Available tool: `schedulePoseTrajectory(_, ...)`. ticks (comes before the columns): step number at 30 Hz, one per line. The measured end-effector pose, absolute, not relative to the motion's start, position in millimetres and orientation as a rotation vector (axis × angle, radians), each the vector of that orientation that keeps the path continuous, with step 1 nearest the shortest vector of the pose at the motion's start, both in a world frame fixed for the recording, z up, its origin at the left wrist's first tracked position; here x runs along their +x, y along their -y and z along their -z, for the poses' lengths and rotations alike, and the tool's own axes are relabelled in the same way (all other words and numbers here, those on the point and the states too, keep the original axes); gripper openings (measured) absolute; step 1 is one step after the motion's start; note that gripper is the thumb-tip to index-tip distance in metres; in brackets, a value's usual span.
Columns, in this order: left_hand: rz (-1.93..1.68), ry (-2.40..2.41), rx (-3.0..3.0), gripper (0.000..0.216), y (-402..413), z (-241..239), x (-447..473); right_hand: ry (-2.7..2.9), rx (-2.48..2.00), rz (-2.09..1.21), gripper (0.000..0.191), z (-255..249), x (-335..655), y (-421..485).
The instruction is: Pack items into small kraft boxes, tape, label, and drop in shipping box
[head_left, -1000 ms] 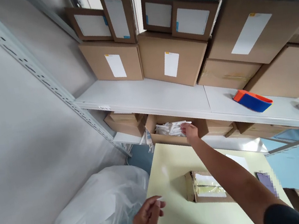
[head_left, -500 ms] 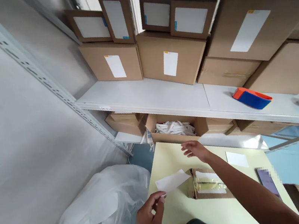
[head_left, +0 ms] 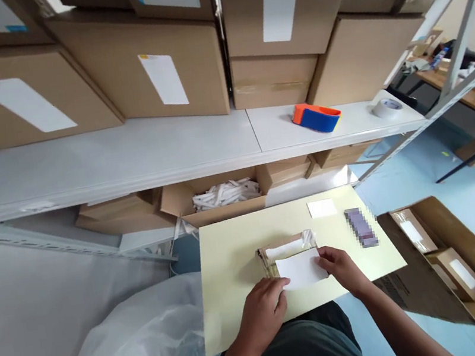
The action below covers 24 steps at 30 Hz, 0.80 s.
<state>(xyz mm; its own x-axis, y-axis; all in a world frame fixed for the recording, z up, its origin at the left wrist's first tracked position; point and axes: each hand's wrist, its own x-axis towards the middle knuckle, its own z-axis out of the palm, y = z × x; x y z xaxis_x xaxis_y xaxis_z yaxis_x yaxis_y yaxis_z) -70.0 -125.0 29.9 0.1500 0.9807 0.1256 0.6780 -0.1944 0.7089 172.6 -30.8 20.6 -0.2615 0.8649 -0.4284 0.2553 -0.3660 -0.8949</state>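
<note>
A small brown cardboard box (head_left: 282, 248) lies on a pale yellow board (head_left: 232, 257) across my lap. A white paper label (head_left: 301, 269) lies over the box's near side. My left hand (head_left: 262, 306) pinches the label's left edge. My right hand (head_left: 340, 267) grips its right edge. Both hands are closed on the paper. A second white label (head_left: 321, 208) and a phone (head_left: 360, 227) lie further right on the board.
An open carton of white packets (head_left: 222, 195) sits under the white shelf (head_left: 126, 159). Large brown cartons (head_left: 148, 72) fill the shelf, with an orange-blue tape dispenser (head_left: 316, 117) and tape roll (head_left: 385, 108). An open box (head_left: 454, 264) stands on the floor right; a clear plastic bag (head_left: 134, 351) lies left.
My right hand pulled back from the carton of packets to the board. Both hands brought the label down onto the small box. The view swung right.
</note>
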Motion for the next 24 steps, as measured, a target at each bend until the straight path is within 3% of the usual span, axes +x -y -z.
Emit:
schedulePoseTrajectory(6,-0.62,-1.583,2.012,0.045,121,-5,-51,1.55,-1.549,-1.47,0.033,-7,170,21)
schedulePoseTrajectory(24,-0.456,-1.805,1.933,0.046,116,32,-47,1.845,-1.688,-1.216,0.027,14,139,3)
